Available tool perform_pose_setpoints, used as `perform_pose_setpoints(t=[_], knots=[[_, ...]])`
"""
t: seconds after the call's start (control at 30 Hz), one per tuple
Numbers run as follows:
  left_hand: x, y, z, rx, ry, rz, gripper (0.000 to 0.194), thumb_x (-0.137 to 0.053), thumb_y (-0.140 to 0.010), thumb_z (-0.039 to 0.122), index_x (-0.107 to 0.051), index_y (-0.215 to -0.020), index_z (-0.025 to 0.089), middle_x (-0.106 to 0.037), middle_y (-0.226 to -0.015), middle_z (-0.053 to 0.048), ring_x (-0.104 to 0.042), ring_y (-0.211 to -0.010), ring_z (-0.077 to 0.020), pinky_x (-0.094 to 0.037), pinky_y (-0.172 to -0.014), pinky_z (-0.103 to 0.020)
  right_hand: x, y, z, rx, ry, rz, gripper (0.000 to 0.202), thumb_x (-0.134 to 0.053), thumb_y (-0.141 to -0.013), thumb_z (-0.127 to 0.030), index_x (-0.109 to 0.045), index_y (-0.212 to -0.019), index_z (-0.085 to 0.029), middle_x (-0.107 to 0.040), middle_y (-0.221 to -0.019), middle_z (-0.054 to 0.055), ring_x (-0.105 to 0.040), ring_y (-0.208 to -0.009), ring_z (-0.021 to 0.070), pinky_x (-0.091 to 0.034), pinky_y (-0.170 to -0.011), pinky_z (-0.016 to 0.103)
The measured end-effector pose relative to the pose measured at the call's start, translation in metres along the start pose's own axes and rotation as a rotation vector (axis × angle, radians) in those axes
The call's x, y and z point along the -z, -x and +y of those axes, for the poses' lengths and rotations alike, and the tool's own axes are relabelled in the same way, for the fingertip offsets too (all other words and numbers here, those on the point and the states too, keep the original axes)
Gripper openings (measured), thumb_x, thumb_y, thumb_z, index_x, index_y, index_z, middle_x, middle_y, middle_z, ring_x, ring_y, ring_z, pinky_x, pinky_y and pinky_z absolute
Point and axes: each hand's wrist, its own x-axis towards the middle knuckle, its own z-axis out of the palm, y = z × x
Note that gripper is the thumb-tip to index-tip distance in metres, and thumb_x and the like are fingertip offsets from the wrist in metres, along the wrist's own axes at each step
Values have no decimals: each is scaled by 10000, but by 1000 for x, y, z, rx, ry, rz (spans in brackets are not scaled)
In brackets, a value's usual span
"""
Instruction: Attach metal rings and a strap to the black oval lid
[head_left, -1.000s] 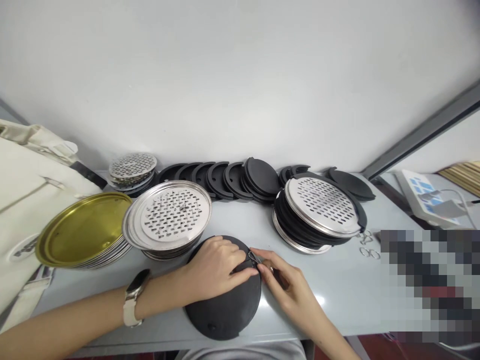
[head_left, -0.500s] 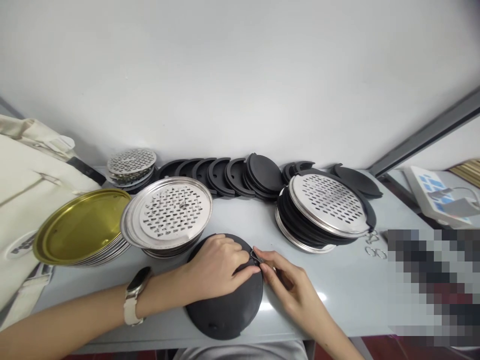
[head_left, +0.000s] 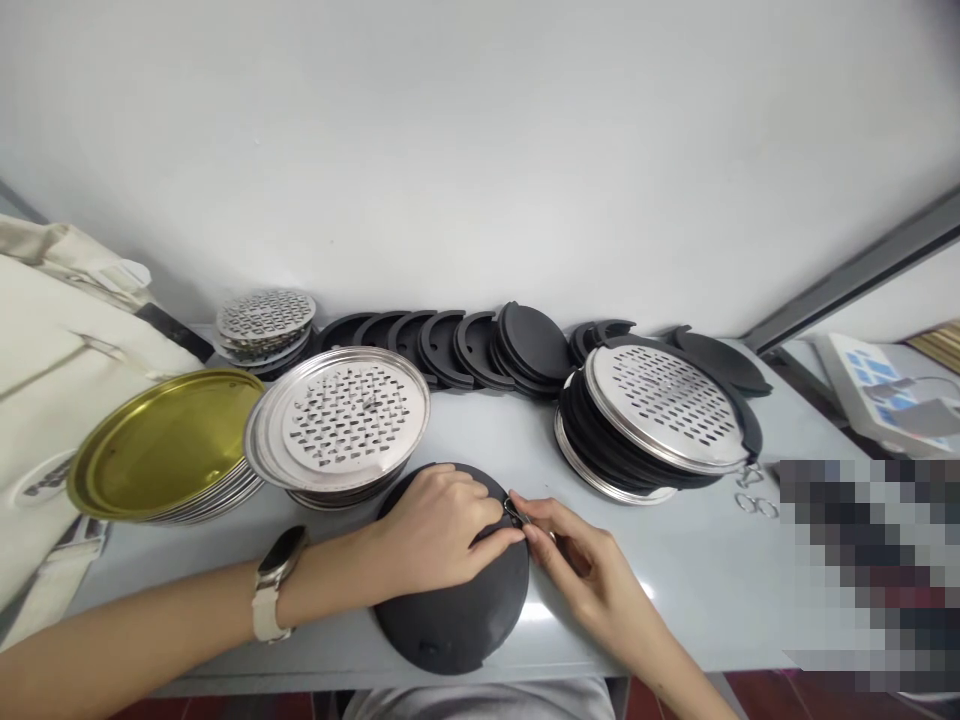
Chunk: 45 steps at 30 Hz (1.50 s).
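A round black disc (head_left: 457, 625) lies near the front edge of the grey table. Across its upper part rests my left hand (head_left: 442, 520), fingers curled and closed on the disc by its right rim. At that rim my right hand (head_left: 574, 550) pinches a small metal clip (head_left: 516, 511) with a looped wire end, between thumb and index finger. The clip's loop touches the disc's edge. The rest of the clip is hidden behind my right fingers.
Metal plates with slotted centres (head_left: 337, 420) are stacked at left, beside gold-coloured plates (head_left: 172, 440). Another stack with a slotted top (head_left: 667, 400) stands right. Black discs (head_left: 532, 345) line the wall. Loose metal rings (head_left: 756, 505) lie at right; a cream bag (head_left: 45, 400) borders the left.
The view has shifted slightly. Both hands stay at the disc's right rim, and the clip's wire loop shows a little more clearly between them.
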Motion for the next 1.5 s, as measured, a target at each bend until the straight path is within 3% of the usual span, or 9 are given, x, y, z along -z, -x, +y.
perform_pose_setpoints(t=[0.2,0.4,0.77,1.1,1.43,1.5], knots=[[-3,0,-2,6,6,2,287,-517,-920,376,-680,-785,182,-660,-698,-16,-634,-694,-180,-419,-683,-323,0,-1,1,15,23,-2,334,-492,-958,-303,-556,-1272,-211,-658,-1035,50,-616,-858,158,-487,-734,212],[-2,0,0,9,-13,-12,314,-495,-928,383,-655,-750,179,-659,-704,-11,-632,-697,-183,-420,-671,-323,0,-1,3,25,41,1,338,-492,-957,-303,-561,-1274,-210,-654,-1036,61,-614,-927,179,-494,-790,235],[-1,0,1,15,-21,-10,306,-503,-924,379,-649,-756,169,-658,-711,-18,-629,-705,-185,-417,-667,-323,-1,2,3,38,71,15,337,-482,-957,-318,-562,-1266,-211,-664,-1062,65,-631,-839,165,-508,-703,224],[-3,1,-1,29,-19,-35,339,-474,-933,415,-652,-766,179,-661,-718,-19,-630,-712,-193,-430,-691,-325,-2,3,4,43,121,35,333,-481,-956,-320,-561,-1250,-188,-653,-1172,91,-652,-963,182,-521,-801,224],[-3,1,-1,29,-9,-8,317,-490,-927,405,-646,-769,179,-641,-703,-15,-617,-699,-184,-418,-691,-321,-6,7,5,27,150,66,331,-464,-957,-332,-552,-1238,-180,-651,-1162,106,-634,-1024,181,-490,-895,240],[-2,2,0,26,-17,4,309,-503,-922,396,-631,-744,177,-631,-690,-7,-611,-690,-176,-414,-686,-316,-5,7,5,36,156,59,333,-455,-959,-336,-542,-1245,-190,-663,-1103,95,-646,-949,175,-502,-853,238]])
